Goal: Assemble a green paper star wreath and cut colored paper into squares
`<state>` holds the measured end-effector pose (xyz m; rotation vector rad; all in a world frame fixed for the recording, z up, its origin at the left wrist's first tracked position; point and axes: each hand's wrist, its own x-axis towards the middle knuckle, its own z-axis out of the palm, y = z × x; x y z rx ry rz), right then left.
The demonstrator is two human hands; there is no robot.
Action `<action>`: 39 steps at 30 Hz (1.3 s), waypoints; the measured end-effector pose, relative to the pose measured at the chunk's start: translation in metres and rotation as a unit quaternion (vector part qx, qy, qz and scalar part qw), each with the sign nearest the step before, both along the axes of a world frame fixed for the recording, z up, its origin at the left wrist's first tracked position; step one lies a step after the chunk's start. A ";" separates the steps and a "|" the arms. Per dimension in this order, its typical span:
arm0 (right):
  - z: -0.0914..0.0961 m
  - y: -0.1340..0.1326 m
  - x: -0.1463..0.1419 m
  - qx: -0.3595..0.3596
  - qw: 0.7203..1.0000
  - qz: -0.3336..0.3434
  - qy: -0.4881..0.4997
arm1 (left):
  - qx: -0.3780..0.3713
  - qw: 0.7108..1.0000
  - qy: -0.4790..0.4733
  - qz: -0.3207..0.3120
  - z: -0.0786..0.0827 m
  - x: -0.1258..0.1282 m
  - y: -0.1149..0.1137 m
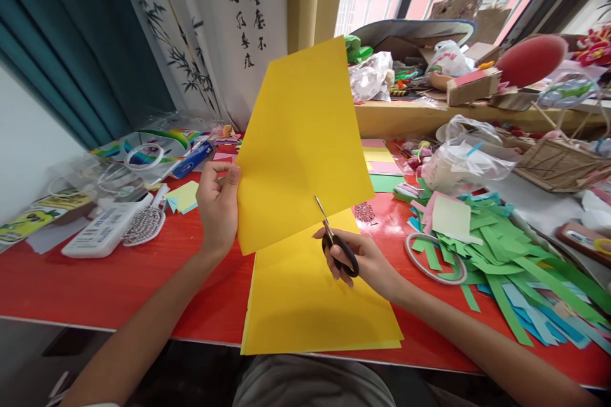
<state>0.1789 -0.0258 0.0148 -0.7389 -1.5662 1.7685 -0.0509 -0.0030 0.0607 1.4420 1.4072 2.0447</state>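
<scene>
My left hand (219, 203) pinches the left edge of a yellow paper sheet (305, 140), thumb in front, and holds it up above the table. A pair of scissors (341, 254) with black handles is in my right hand (367, 261), fingers through the loops. Its blades meet the lower edge of the raised sheet, and one blade shows against the paper's front. Beneath, more yellow sheets (324, 311) lie stacked on the red table, close to its front edge.
Green and blue paper strips (506, 261) and a tape roll (434, 259) lie at right. On the left are a white box (98, 230), a hairbrush (144, 224) and small paper notes (184, 196). Craft materials crowd the windowsill (401, 119).
</scene>
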 end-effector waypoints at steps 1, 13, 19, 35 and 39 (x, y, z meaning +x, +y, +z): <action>0.000 0.000 0.000 -0.002 1.000 0.000 0.000 | -0.003 1.000 0.002 -0.001 0.000 0.000 0.000; 0.002 0.000 -0.001 -0.002 1.000 -0.005 0.004 | -0.024 0.999 -0.021 -0.007 -0.002 0.001 -0.001; 0.004 0.000 -0.001 0.007 1.000 0.000 0.001 | -0.032 0.999 -0.020 -0.020 -0.004 0.002 0.000; 0.004 0.003 -0.002 0.020 1.000 -0.010 -0.014 | -0.058 0.996 -0.044 -0.048 -0.004 0.006 -0.002; 0.004 0.003 -0.001 0.027 0.999 -0.009 -0.017 | -0.068 0.994 -0.054 -0.069 -0.005 0.006 -0.002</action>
